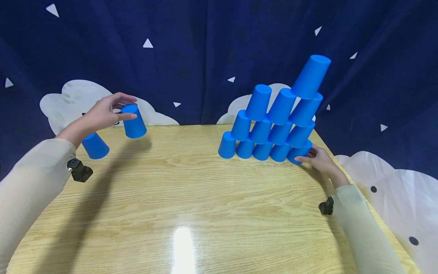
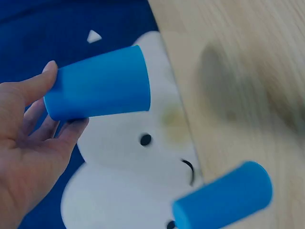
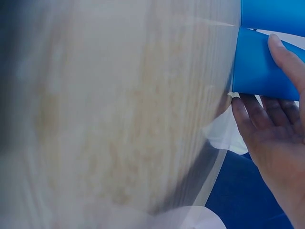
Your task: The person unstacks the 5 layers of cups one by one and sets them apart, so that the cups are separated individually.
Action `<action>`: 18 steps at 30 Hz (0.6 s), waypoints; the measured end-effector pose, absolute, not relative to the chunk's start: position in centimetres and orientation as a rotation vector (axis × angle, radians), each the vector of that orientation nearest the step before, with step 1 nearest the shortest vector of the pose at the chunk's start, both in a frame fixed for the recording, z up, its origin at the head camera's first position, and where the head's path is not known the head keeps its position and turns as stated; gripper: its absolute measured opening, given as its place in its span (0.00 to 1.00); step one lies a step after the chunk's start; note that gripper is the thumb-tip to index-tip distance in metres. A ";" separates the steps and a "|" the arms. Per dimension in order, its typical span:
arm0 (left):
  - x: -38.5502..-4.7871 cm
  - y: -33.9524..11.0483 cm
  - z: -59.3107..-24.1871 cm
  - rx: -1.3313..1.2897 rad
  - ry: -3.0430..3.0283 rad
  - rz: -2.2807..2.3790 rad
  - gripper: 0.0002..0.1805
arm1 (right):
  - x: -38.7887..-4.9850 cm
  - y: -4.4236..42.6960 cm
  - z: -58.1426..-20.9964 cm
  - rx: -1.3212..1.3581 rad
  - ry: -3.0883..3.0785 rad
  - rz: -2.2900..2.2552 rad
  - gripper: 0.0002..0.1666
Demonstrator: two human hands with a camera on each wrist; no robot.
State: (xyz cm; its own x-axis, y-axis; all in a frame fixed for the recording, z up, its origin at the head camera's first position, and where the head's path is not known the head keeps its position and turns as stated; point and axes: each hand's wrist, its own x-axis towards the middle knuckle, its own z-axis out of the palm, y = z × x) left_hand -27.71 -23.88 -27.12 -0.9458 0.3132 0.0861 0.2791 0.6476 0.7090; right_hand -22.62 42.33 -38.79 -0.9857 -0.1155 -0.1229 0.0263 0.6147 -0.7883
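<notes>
My left hand (image 1: 104,112) pinches an upside-down blue cup (image 1: 134,123) near its narrow end, thumb on one side and fingers on the other. That cup hangs above the table at the back left, as the left wrist view also shows. Another blue cup (image 1: 95,146) stands mouth down beside my left forearm. On the right rises a stepped stack of blue cups (image 1: 261,131), with a single cup (image 1: 311,77) on top at its right side. My right hand (image 1: 321,160) grips the stack's bottom right cup (image 3: 264,64), thumb in front and fingers at its outer side.
The wooden table (image 1: 191,190) ends at a dark blue curtain (image 1: 191,57) with white cloud shapes behind and to the right. The stack stands near the table's right edge. Small black devices (image 1: 80,170) are worn on both wrists.
</notes>
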 end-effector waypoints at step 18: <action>-27.7 -28.5 -31.1 0.495 2.815 0.909 0.29 | -23.3 43.4 -40.2 -0.081 2.695 -1.304 0.46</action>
State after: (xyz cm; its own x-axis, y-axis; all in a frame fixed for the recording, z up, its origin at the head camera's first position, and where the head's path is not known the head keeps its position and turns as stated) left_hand -27.66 -28.54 -31.06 -0.9358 0.3510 -0.0334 0.2652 0.7631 0.5894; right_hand -23.33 43.37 -40.19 -0.9878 -0.1121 -0.1077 0.0149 0.6214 -0.7833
